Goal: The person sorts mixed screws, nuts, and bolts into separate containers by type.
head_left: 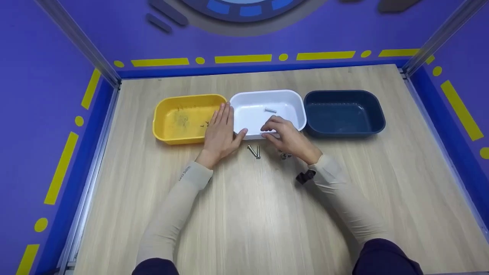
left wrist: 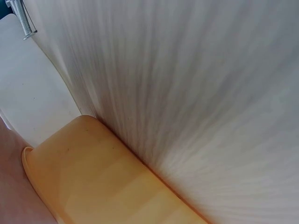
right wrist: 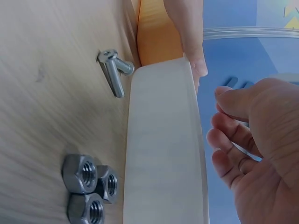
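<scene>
My left hand (head_left: 221, 131) lies with straight fingers over the meeting rims of the yellow bin (head_left: 177, 141) and the white bin (head_left: 244, 93). Its thumb touches the white bin's near rim. Above that same rim hovers my right hand (head_left: 286, 137), fingers loosely bent, thumb apart from them, and nothing shows between the fingertips. Inside the white bin lies one bolt (head_left: 270, 110). Two more bolts (right wrist: 112, 74) rest on the table just in front of it, one across the other. Three hex nuts (right wrist: 80, 173) sit clustered beside them, partly hidden below my right hand in the head view.
A dark blue bin (head_left: 344, 134) stands right of the white one, completing a row of bins on the wooden table (head_left: 252, 221). Small dark screws (head_left: 202, 125) lie in the yellow bin. Blue-purple panels (head_left: 244, 46) enclose the table at the back and sides.
</scene>
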`<state>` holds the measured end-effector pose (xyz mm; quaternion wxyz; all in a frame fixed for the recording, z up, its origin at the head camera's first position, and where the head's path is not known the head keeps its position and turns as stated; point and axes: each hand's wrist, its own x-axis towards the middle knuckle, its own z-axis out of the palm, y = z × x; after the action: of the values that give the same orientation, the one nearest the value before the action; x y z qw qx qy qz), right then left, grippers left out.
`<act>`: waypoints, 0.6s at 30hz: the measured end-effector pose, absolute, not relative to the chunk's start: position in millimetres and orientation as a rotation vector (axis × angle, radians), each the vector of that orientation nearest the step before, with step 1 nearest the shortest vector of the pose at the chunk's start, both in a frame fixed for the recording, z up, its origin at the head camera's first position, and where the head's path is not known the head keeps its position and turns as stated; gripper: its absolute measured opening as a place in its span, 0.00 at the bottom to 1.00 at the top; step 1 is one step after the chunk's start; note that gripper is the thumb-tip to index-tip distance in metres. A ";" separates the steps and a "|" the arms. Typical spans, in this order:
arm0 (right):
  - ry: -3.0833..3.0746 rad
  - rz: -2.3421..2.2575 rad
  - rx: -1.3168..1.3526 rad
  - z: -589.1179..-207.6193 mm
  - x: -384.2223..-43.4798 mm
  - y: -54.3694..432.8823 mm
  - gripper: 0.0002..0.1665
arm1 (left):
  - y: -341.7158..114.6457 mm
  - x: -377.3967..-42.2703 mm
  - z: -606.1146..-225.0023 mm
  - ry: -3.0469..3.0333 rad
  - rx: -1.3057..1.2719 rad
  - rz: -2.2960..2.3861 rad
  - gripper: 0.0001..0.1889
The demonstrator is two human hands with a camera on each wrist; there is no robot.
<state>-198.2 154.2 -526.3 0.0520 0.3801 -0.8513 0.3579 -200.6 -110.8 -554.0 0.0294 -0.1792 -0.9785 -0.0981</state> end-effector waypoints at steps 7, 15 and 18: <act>-2.592 1.099 1.172 -528.3 -189.4 153.1 0.06 | -110.5 -199.9 -553.2 -3.008 -0.552 -0.322 0.51; -2.607 1.089 1.205 -534.5 -179.5 149.1 0.06 | -111.2 -200.6 -554.0 -3.014 -0.550 -0.300 0.51; -2.619 1.068 1.233 -537.9 -175.9 147.9 0.06 | -110.8 -200.2 -554.4 -3.009 -0.551 -0.301 0.51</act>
<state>-175.9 147.9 -537.9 0.0281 0.3994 -0.8485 0.3461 -200.2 -110.8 -554.4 0.0339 -0.1792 -0.9783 -0.0979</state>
